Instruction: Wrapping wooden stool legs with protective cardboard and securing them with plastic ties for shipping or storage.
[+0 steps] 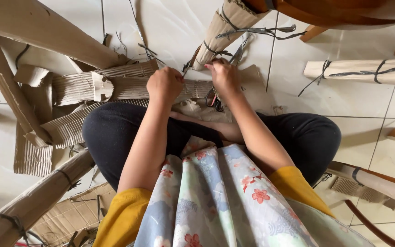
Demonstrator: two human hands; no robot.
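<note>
both grips pinched shut on corrugated cardboard [193, 89] — seated on the tiled floor [344, 100]
left hand [164, 83] fisted on the strip, right hand [222, 75] at the wrapped leg [225, 29] — scissors [213, 99] below.

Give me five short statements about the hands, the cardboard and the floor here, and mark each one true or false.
1. Both hands, the left hand and the right hand, work at the lower end of a cardboard-wrapped leg. True.
2. The wrapped leg is bound with dark ties. True.
3. The floor is covered in green carpet. False: it is pale tile.
4. The person wears short yellow sleeves. True.
5. The corrugated cardboard scraps are stacked neatly on a table. False: they lie loose on the floor to the person's left.
</note>
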